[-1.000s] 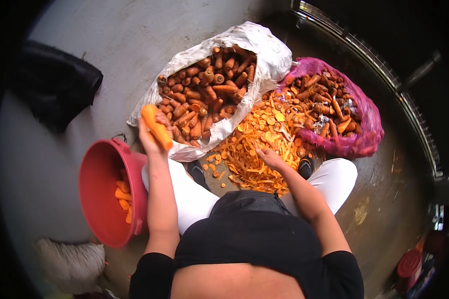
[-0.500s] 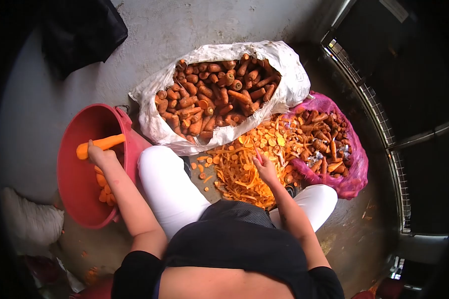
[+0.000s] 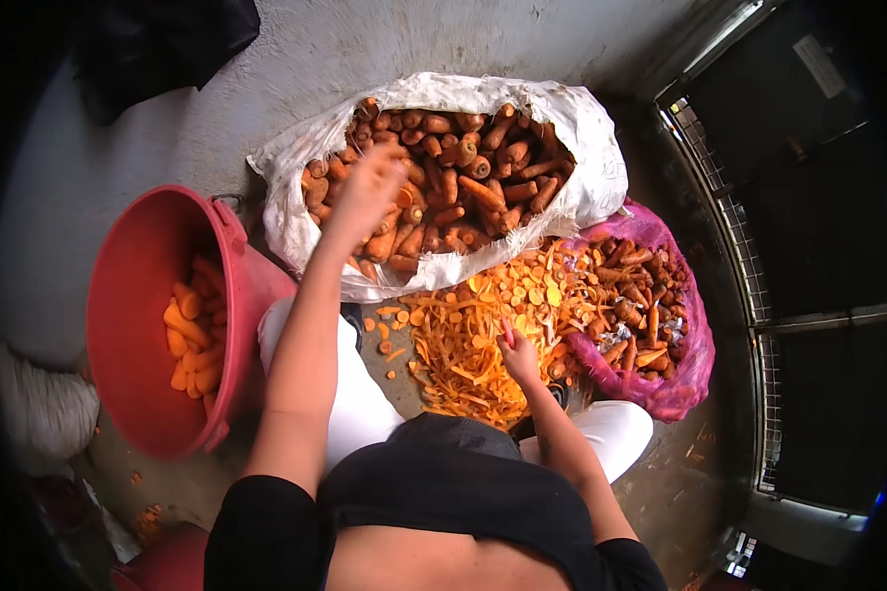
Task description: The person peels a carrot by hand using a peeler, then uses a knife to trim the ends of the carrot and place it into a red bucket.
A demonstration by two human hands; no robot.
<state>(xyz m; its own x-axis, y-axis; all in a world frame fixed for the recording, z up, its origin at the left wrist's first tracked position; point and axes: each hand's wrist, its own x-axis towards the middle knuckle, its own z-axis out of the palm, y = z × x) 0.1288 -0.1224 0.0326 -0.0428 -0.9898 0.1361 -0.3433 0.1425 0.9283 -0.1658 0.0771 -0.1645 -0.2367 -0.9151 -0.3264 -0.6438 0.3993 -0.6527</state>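
- Your left hand is stretched out over the sack, above the near left part of its heap of unpeeled carrots.
- That hand is blurred. Its fingers point down towards the carrots, but you cannot tell how far they are spread or whether they grip one.
- Your right hand hangs low over the peel pile, between your knees, with its fingers closed around a red-handled peeler.
- The peel pile lies on the floor, touching the sack's near edge and the left side of the pink net bag.
- The net bag, to the right, holds more unpeeled carrots.
- The red bucket stands by your left knee, just left of the sack, with peeled carrots in it.
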